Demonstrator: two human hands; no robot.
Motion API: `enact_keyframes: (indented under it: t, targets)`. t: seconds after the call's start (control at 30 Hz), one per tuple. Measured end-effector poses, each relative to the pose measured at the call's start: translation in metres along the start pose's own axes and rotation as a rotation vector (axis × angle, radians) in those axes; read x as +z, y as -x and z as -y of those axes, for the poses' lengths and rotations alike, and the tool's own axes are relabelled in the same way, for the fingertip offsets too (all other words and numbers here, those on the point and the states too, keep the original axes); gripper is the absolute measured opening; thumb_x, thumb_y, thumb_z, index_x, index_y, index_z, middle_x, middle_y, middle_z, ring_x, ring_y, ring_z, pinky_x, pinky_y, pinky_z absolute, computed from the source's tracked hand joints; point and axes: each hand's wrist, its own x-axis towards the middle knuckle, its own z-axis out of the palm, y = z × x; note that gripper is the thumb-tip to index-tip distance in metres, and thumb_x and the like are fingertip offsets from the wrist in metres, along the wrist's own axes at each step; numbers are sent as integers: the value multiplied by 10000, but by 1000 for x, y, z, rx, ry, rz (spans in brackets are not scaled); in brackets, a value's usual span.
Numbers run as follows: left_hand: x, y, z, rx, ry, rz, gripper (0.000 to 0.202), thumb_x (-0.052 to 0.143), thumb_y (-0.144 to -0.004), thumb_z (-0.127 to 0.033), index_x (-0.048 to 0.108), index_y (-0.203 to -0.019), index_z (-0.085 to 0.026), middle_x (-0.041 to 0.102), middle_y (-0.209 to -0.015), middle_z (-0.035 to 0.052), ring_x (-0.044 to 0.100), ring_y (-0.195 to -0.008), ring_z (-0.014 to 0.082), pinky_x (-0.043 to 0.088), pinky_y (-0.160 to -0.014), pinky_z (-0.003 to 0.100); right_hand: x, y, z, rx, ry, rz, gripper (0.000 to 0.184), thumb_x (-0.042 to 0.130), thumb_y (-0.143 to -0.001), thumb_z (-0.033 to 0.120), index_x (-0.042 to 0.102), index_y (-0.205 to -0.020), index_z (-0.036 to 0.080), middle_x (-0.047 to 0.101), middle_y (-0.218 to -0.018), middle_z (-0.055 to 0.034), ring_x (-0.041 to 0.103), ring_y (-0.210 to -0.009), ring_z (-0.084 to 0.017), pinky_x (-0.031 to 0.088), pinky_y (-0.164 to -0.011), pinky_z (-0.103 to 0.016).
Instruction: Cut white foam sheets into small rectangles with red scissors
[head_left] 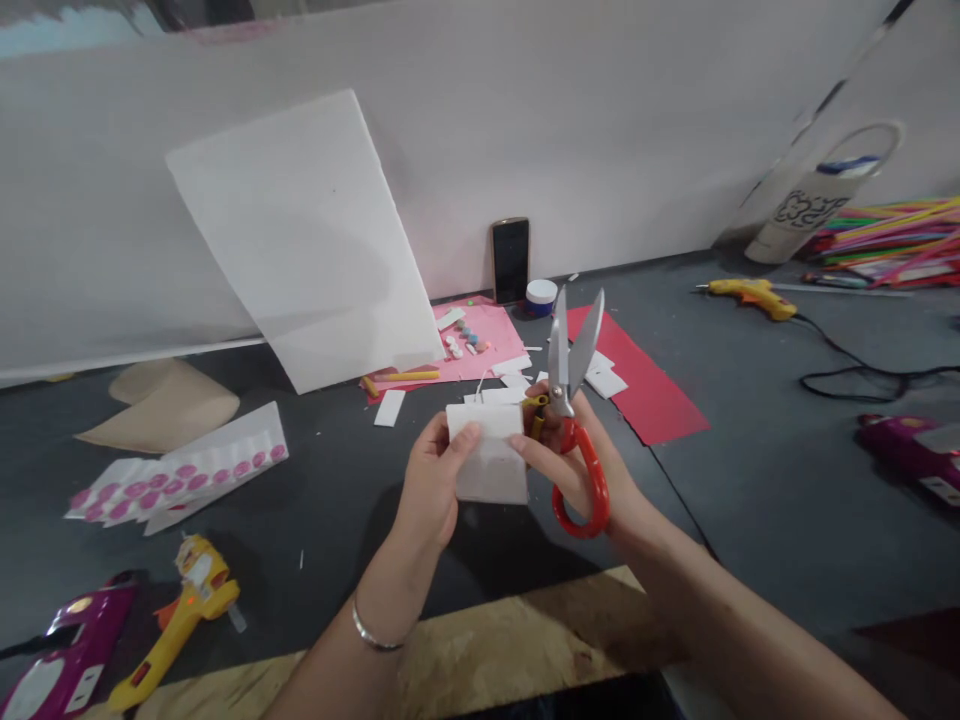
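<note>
Pale wall [622, 130] runs along the back edge of a dark worktop [337, 540], and from where I stand the leaning things seem to use it as a prop. Near the middle of that edge a phone [511, 260] stands upright, perhaps to keep its screen in sight. A white board [307, 240] tilts against the wall to its left, which probably leaves more of the surface free for the loose scraps on the pink sheet [495, 345]. One glue gun [169, 638] rests at the front left corner, another [752, 295] toward the back right, each likely set aside to keep the middle workable.

Centred toward the front edge, a white card [491, 465] appears to be held just above the worktop, between the two hands. It lies against the left hand [433, 480], whose fingers close on its left side, thumb flat across the front. The right hand [577, 470] has red-handled scissors [579, 420] hooked in it, blades parted and pointing up, while a fingertip touches the card's right edge; that grip presumably lets it steady the card without putting the scissors down.
</note>
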Motion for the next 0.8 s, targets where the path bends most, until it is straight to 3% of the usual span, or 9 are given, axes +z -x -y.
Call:
enact_keyframes:
  t: [0.1,0.2,0.33,0.4,0.47,0.63,0.7,0.8]
  targets:
    - [-4,2,-5,2,-64,66,242,774,-713,-353,639,-833,-192,675,-820,-8,589,-739,132,460,-705,242,-3,-4,4,-4,22,-10,388,702,-809,312,458,-1108,277,562,-930,-3,582,-827,-157,501,-736,-302]
    - [-14,0,-17,-39,-268,217,205,750,-722,-323,601,-751,-184,581,-699,-36,503,-666,112,392,-649,228,-11,-8,10,36,78,49,406,717,-781,298,461,-1097,286,566,-899,5,588,-786,-153,491,-676,-281]
    - [-26,-4,-31,-28,-632,404,104,701,-728,-248,627,-724,-177,547,-700,-31,452,-668,117,335,-631,243,-19,-15,20,35,193,305,357,692,-812,296,489,-1105,291,581,-915,9,602,-816,-150,497,-707,-273]
    - [-28,-6,-32,-31,-699,444,89,690,-725,-240,636,-703,-173,547,-686,-25,440,-654,117,322,-620,251,-22,-19,23,5,269,374,345,692,-823,325,499,-1106,279,601,-943,-3,614,-867,-164,504,-760,-291]
    - [-30,-8,-27,-42,-614,383,123,713,-697,-260,632,-681,-170,552,-674,-20,454,-654,118,334,-625,251,-25,-23,26,-24,356,292,357,695,-825,378,504,-1103,263,615,-948,-18,621,-872,-179,504,-759,-303]
    - [-34,-20,-10,-127,-162,-59,294,814,-591,-319,582,-696,-174,559,-660,-28,463,-581,79,299,-515,201,-45,-19,30,-173,494,-107,417,652,-847,498,482,-1148,265,579,-912,-17,573,-750,-167,463,-673,-294]
    - [-35,-25,-8,-137,16,-169,374,855,-548,-312,547,-717,-184,573,-688,-35,472,-560,63,267,-471,183,-54,-11,30,-150,518,-49,375,587,-885,526,481,-1138,270,568,-874,-8,550,-712,-162,445,-649,-286]
    - [-35,-29,-9,-112,221,-263,465,897,-499,-271,503,-734,-197,581,-726,-54,512,-570,53,289,-459,163,-56,1,27,18,634,299,357,535,-907,553,473,-1104,262,577,-810,4,538,-663,-161,431,-613,-269]
